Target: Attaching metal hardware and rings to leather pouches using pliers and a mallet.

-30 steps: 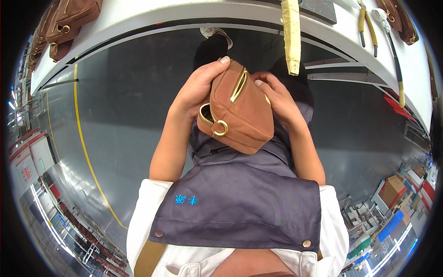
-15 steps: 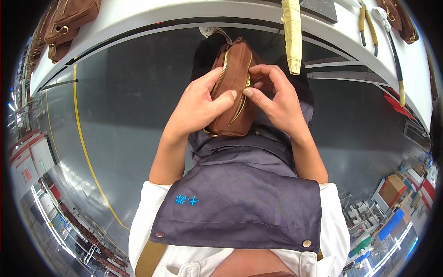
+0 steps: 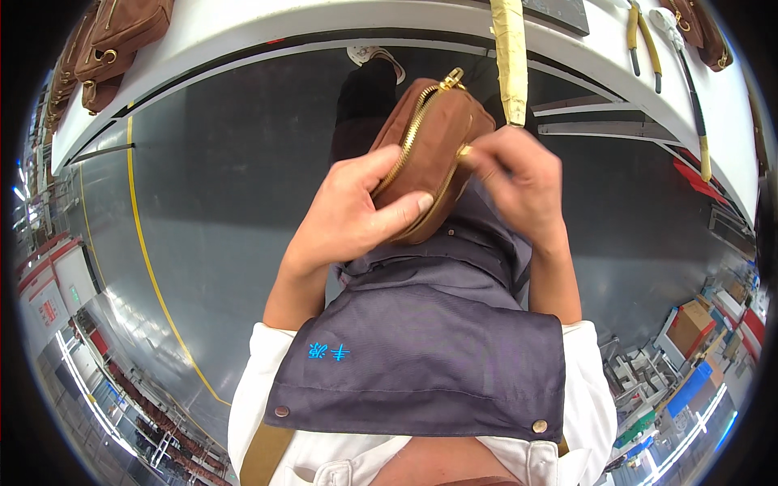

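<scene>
A small brown leather bag with gold zippers is held upright in front of my chest, above my grey apron. My left hand wraps its lower left side, thumb lying across the front. My right hand pinches a gold zipper pull on the bag's right edge. Another gold pull sticks up at the bag's top.
A white workbench curves along the top. On it lie more brown leather bags at the left, a yellow strip, yellow-handled pliers and another brown bag at the right. Grey floor with a yellow line below.
The bag has been turned from lying with its flat side up to standing on edge, zippers toward me. My right hand shifted from the bag's side to pinching the zipper pull.
</scene>
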Demonstrator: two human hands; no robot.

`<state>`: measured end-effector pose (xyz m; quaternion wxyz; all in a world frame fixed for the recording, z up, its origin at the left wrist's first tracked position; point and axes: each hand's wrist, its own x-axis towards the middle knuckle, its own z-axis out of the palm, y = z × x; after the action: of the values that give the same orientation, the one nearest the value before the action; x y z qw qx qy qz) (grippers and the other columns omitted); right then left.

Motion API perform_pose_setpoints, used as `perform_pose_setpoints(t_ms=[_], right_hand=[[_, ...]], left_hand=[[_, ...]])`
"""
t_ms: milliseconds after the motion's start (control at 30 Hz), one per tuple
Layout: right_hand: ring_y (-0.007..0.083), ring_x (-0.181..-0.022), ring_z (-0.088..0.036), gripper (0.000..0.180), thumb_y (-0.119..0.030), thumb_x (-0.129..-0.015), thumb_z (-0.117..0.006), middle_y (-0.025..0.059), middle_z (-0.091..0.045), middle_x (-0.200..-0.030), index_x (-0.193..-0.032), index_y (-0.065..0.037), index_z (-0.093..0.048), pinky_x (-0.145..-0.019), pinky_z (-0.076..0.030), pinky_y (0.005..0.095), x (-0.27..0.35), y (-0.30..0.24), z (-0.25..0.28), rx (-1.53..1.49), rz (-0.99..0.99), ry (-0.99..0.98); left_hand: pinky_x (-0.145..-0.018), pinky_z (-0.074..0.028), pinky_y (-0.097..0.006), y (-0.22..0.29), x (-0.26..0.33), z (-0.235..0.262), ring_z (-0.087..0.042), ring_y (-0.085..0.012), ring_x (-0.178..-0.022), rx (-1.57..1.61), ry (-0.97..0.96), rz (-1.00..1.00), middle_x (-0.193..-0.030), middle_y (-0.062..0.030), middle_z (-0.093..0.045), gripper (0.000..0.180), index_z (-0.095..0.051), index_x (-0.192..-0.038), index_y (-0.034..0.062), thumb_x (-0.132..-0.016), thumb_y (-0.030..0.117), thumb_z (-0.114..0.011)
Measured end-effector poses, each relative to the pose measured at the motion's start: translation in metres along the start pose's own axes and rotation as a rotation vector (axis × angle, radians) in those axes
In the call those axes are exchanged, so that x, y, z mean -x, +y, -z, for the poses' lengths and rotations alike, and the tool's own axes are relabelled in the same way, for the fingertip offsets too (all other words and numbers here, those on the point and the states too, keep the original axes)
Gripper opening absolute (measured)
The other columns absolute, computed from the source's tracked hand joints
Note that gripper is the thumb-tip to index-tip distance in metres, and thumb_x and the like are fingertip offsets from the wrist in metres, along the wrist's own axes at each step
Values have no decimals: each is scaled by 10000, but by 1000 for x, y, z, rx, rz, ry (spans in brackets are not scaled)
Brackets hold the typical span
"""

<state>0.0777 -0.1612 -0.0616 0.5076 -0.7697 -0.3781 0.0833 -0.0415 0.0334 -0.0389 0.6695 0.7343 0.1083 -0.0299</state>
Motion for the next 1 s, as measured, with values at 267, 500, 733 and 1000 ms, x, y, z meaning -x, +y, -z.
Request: perform_pose_setpoints(t_ms=[267,500,733,1000], right_hand=[[221,-661,-610,137,-42,-771,-784,73,-675,-769,-877,-24,-699,-593,-489,318,1,-8,-2,123,208,173],[231,-685,-630,214,-26,-742,-785,75,-676,-791,-940,-8,-704,-593,-505,318,8,-3,-4,228,423,259],[231,-679,-628,226,-15,-731,-773,77,-673,-791,-946,-7,-705,-590,-507,316,10,-2,-6,296,473,287],[230,-641,-606,128,4,-795,-743,81,-670,-772,-916,-14,-706,-583,-484,310,6,-17,-18,125,190,295]], left_hand=[[-752,-497,-294,14,5,-25,-623,-159,-834,278,129,70,-966,-105,-659,304,-659,-1093,-18,-819,97,-721],[-745,-501,-287,14,7,-23,-630,-158,-828,37,96,-112,-939,-92,-671,215,-695,-1021,-29,-817,42,-691],[-613,-460,-300,17,9,-21,-578,-151,-679,-85,71,-158,-796,-80,-629,121,-666,-902,-30,-792,21,-658],[-659,-502,-325,25,13,-5,-603,-201,-679,-74,-64,29,-798,-135,-648,211,-637,-994,-32,-810,71,-642]])
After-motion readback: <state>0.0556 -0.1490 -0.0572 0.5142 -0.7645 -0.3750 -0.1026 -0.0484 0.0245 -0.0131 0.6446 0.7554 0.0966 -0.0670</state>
